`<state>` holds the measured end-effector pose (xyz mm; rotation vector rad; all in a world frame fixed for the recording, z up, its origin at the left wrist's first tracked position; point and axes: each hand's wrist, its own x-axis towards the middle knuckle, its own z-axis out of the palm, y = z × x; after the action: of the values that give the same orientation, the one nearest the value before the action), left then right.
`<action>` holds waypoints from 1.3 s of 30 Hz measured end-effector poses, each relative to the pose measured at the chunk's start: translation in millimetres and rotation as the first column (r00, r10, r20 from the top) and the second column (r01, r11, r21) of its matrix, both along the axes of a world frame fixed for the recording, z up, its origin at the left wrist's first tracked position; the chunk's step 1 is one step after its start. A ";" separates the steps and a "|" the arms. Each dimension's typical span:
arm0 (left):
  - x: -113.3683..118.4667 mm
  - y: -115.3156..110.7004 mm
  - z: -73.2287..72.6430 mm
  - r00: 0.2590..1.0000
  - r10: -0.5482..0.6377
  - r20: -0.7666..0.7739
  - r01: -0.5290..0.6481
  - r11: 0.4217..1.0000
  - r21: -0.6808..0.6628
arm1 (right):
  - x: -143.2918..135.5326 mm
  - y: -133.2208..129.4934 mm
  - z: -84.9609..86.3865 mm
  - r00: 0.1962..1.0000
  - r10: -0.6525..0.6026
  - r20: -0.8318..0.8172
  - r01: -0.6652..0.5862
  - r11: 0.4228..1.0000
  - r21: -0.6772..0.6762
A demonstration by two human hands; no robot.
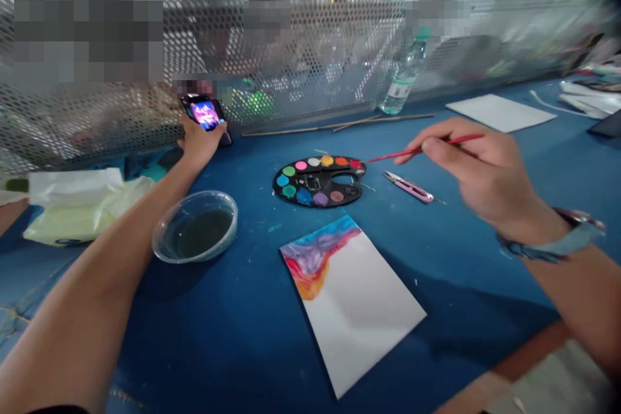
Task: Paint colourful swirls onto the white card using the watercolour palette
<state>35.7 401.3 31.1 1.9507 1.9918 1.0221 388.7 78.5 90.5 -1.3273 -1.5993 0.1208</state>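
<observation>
My left hand (198, 143) reaches far forward, thumb and fingers around the lower part of a smartphone (206, 113) with a lit, colourful screen. Between the fingers of my right hand (485, 168) is a thin red paintbrush (402, 154). Its tip is by the red paint at the right end of a black palette (317, 197); whether it touches is too small to tell. Nearer to me lies a white canvas (359, 291), its upper left corner painted blue, purple, red and orange. A clear plastic bowl of dark water (206, 229) stands beside my left forearm.
Pink thread snips (410, 187) lie below my right hand. Thin sticks (310, 128) and a plastic bottle (405, 77) are along the metal mesh (310, 32) at the back. A white sheet (499, 111) is at the back right, a tissue pack (82, 210) at the left.
</observation>
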 end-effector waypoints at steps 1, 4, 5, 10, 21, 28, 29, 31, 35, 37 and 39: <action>0.2 -1.1 0.6 1.000 0.002 0.002 -0.002 1.000 -0.006 | -3.6 -14.1 -5.8 0.999 -0.010 0.046 0.012 0.999 -0.031; 0.7 -2.8 1.6 1.000 -0.020 0.019 0.021 1.000 -0.017 | -13.2 -49.6 -23.2 0.985 0.004 0.174 0.017 0.993 -0.116; 0.7 -3.1 1.6 0.999 -0.035 0.026 0.035 0.999 -0.024 | -15.7 -58.1 -28.5 0.979 0.020 0.203 0.010 0.990 -0.143; 0.9 -2.8 0.3 0.998 -0.045 0.036 0.046 0.998 -0.034 | -23.8 -76.3 -48.1 0.969 0.082 0.234 -0.017 0.963 -0.267; 0.2 0.2 -0.5 0.999 -0.031 0.024 0.032 0.999 -0.035 | -28.7 -75.7 -48.5 0.946 -0.012 0.325 0.075 0.981 -0.181; 2.3 -0.3 -0.2 1.000 -0.002 0.021 0.003 0.999 -0.041 | -32.3 -79.1 -48.8 0.935 0.046 0.353 0.041 0.971 -0.235; 2.5 -0.8 0.0 1.000 -0.008 0.020 0.009 0.999 -0.041 | -31.3 -78.7 -47.3 0.940 -0.008 0.341 0.081 0.976 -0.201; 2.5 -1.7 0.8 1.000 -0.016 0.018 0.016 0.999 -0.042 | -28.1 -76.0 -42.0 0.948 -0.074 0.308 0.124 0.981 -0.146; 1.1 -2.6 3.2 1.000 0.007 0.017 -0.006 0.998 -0.063 | -16.2 -53.1 -26.2 0.947 -0.108 0.302 0.143 0.985 -0.093; 0.1 -3.0 4.3 1.000 -0.007 0.015 0.009 0.997 -0.077 | -6.7 -30.0 -20.3 0.958 -0.104 0.269 0.142 0.982 -0.125; -0.7 -3.5 4.9 1.000 -0.011 0.018 0.013 0.997 -0.073 | 2.8 -0.2 -18.0 0.974 -0.062 0.219 0.102 0.979 -0.178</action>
<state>35.1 397.8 36.0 1.9073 1.9772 0.9457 391.4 78.2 72.5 -1.5956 -1.7420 0.0823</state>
